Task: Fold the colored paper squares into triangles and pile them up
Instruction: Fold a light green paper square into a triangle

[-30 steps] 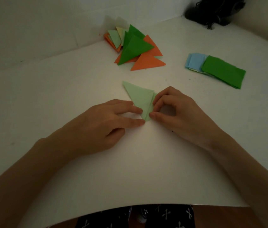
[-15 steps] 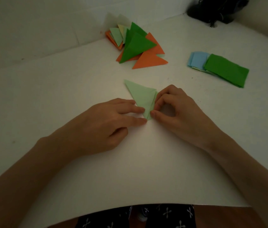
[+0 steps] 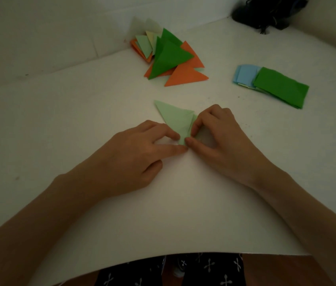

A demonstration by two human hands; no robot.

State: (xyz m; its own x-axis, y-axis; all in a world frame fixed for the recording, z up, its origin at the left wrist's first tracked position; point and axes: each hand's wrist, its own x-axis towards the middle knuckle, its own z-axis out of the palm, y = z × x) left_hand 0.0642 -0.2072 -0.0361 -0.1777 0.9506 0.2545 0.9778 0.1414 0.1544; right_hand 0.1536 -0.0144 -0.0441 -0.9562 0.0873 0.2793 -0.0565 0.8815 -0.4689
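A light green paper triangle (image 3: pixel 175 118) lies on the white table (image 3: pixel 80 124), its far point aimed up and left. My left hand (image 3: pixel 136 155) presses straight fingers on the triangle's near tip. My right hand (image 3: pixel 218 139) pinches the triangle's right edge between thumb and curled fingers. Further back sits a pile of folded triangles (image 3: pixel 171 56) in dark green, orange, light green and pale yellow. To the right lies a stack of unfolded squares (image 3: pixel 274 85), dark green on top of light blue.
A dark object (image 3: pixel 266 11) sits in the far right corner against the wall. The table's near edge (image 3: pixel 183 254) curves in front of my lap. A white wall runs behind the pile.
The hands have barely moved; the right thumb and fingers have closed slightly along the triangle's near right edge. The view shifted a little.
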